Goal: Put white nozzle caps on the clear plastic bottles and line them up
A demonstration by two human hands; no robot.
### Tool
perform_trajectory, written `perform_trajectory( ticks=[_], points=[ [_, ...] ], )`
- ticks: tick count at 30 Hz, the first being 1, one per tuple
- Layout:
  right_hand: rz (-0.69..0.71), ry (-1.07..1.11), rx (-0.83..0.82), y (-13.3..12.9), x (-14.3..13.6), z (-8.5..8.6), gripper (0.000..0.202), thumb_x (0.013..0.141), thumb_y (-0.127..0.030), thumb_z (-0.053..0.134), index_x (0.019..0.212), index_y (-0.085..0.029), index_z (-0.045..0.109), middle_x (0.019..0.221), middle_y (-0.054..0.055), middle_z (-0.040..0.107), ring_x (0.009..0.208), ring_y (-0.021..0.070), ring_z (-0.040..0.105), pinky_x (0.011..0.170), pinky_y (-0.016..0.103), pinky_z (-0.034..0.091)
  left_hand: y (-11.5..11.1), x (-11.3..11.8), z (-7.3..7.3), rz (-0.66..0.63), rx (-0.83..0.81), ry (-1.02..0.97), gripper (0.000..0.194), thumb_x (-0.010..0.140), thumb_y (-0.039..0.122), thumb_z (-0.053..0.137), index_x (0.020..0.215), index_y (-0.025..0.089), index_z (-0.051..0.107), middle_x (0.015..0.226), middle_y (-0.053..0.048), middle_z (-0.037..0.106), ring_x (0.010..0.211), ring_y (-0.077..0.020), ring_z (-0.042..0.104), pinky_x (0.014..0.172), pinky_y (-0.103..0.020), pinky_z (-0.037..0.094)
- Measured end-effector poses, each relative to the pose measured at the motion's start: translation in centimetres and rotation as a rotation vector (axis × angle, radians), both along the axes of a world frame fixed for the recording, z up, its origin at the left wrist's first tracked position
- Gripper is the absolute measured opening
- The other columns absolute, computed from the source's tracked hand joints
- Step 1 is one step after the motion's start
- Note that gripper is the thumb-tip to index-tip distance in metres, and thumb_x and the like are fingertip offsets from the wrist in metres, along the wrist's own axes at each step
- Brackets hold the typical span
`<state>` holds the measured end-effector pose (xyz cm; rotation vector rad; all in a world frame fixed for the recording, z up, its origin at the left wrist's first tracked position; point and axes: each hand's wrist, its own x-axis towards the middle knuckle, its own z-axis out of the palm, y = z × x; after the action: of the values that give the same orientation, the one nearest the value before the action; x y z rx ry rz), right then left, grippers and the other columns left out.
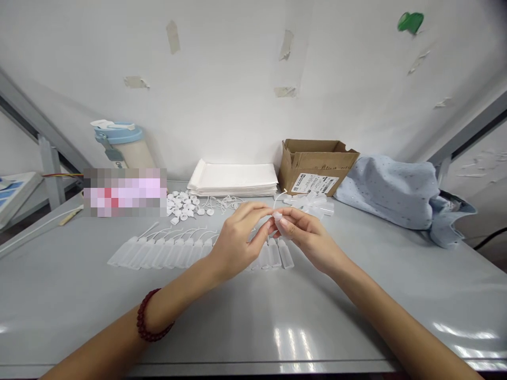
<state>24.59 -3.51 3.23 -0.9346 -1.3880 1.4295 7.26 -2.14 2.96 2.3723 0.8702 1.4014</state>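
Observation:
In front of me, above the table, my right hand pinches a small translucent plastic bottle between thumb and fingers. A thin white strap curls up from the bottle's top. From the other side, my left hand meets it, with thumb and fingertips closed at the bottle's neck; the exact contact is partly hidden. Beneath the hands lies a row of similar bottles side by side, many with white straps at their tops. My left forearm covers part of this row.
Behind the row are small white caps, loose white straps and a pile of translucent bottles. A stack of white envelopes, a cardboard box, blue cloth and a blue-lidded tumbler stand along the wall.

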Motion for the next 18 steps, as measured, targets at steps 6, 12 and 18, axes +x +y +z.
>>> perform_trajectory(
  ticks=[6, 12, 18],
  points=[
    [0.005, 0.092, -0.035, 0.10, 0.00, 0.01, 0.018, 0.086, -0.035, 0.062, 0.096, -0.020, 0.064, 0.082, 0.001, 0.061, 0.079, 0.0145, 0.056, 0.076, 0.029, 0.044, 0.00, 0.13, -0.22, -0.035, 0.088, -0.005, 0.023, 0.087, 0.005, 0.051, 0.105, 0.012, 0.063, 0.102, -0.011, 0.065, 0.097, -0.0184, 0.060, 0.084, -0.033, 0.052],
    [-0.022, 0.159, -0.081, -0.04, -0.07, 0.04, 0.020, 0.082, -0.034, 0.067, 0.096, -0.020, 0.064, 0.081, 0.000, 0.060, 0.074, 0.0129, 0.054, 0.074, 0.028, 0.043, -0.08, 0.16, -0.54, -0.014, 0.079, -0.012, 0.024, 0.086, 0.004, 0.050, 0.105, 0.012, 0.063, 0.100, -0.011, 0.065, 0.094, -0.0177, 0.060, 0.082, -0.033, 0.052],
    [-0.042, 0.198, -0.092, -0.09, -0.13, 0.27, 0.022, 0.079, -0.035, 0.070, 0.094, -0.020, 0.064, 0.079, 0.000, 0.061, 0.072, 0.0123, 0.054, 0.072, 0.027, 0.043, -0.28, 0.25, -0.42, -0.051, 0.069, -0.016, 0.025, 0.085, 0.003, 0.049, 0.103, 0.015, 0.062, 0.098, -0.008, 0.067, 0.094, -0.0178, 0.061, 0.081, -0.034, 0.052]
  ],
)
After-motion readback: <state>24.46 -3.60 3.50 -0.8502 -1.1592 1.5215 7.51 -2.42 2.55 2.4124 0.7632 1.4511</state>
